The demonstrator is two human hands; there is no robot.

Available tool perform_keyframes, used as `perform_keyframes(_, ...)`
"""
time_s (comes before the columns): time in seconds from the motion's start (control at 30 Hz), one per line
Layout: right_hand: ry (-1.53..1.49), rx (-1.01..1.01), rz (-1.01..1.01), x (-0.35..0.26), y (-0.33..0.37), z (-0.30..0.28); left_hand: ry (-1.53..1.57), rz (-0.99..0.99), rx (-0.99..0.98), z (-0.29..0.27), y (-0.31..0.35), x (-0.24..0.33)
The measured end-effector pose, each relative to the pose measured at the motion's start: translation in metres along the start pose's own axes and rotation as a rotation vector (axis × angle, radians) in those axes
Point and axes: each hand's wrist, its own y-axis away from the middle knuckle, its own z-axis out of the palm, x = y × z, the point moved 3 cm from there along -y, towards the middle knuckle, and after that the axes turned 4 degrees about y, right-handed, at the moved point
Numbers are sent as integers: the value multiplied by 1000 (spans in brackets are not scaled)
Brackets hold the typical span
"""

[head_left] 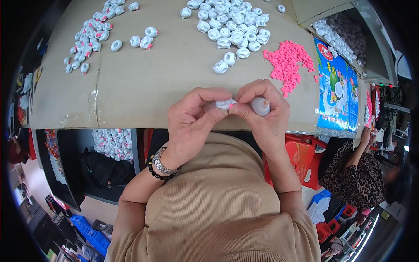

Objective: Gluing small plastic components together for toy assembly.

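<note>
Both hands are up over the near edge of the bench (144,94), around the middle of its length. Left hand (188,120): thumb and index closed on a small white piece (224,104), other fingers curled behind it. The piece is held up in the fingers, just inside the near edge. Right hand (269,126): thumb and index pinched at the right end of that piece, with a pink bit (231,106) showing right there; can't tell how firmly the bit is seated. Same right hand also has a small translucent bottle (260,107) tucked in its curled fingers, tan tip sticking out. Watch (162,160) and black bead bracelet (158,171) on the left wrist. On the bench: big heap of white pieces (235,24) toward the far edge, mid-length; loose pink heap (288,65) right of it, nearer the right edge; blue printed sheet (335,87) along the right edge, down to the near right corner. White pieces with pink bits on them (92,37) are strung out toward the far left corner, a few strays (140,42) between them and the big heap. Below the near edge, left side: more white pieces (112,142) and a black bag (107,168). Co-worker (355,174) in a spotted top sits off the right edge.
</note>
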Motion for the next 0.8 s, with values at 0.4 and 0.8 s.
perform_keyframes(0.4, -99, 132, -60, 4, 4, 4, 347, -205, -5, 2, -2, -5)
perform_keyframes(0.8, -333, 139, 82, 5, -5, -21, -1119, 340, 63, -55, -29, 56)
